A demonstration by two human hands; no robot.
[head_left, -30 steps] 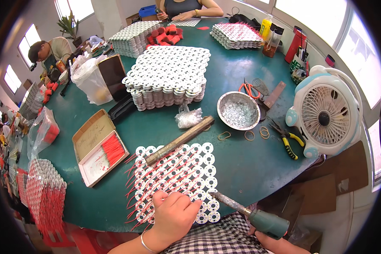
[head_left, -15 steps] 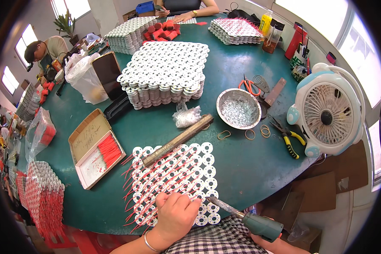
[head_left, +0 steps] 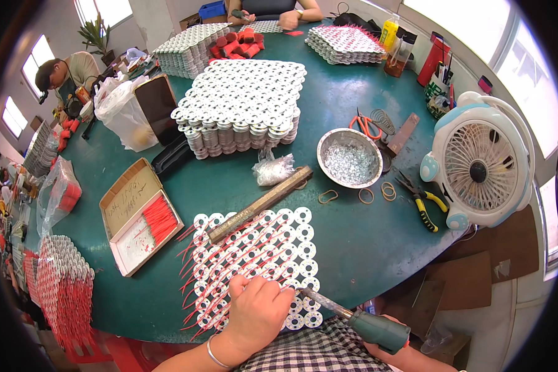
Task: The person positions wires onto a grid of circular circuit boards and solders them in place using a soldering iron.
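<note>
A panel of round white circuit boards (head_left: 307, 250) lies on the table in front of me, with red wires (head_left: 235, 251) slanting across many of its discs. My left hand (head_left: 258, 312) rests over the panel's lower middle, its fingers closed in a pinch near the right columns; whatever is between the fingertips is hidden. My right hand (head_left: 384, 351), partly covered by the tool, grips the green handle of a soldering iron (head_left: 378, 330). The iron's metal tip touches or hovers just over a disc beside my left fingertips. Across the panel's upper part lies a brownish metal bar (head_left: 260, 204).
Left of the panel sits an open cardboard box (head_left: 136, 198) of red wires. Beyond stand stacked panels (head_left: 242, 93) and a metal bowl (head_left: 350, 159) of small shiny pieces. Pliers (head_left: 423, 201) and a fan (head_left: 477, 167) are on the right. A co-worker's hand (head_left: 289, 20) shows across the table.
The soldering iron has shifted slightly left, its tip still by my left fingers. My left hand stays nearly in place. Across the table, the co-worker's hand has moved right, off the panel there.
</note>
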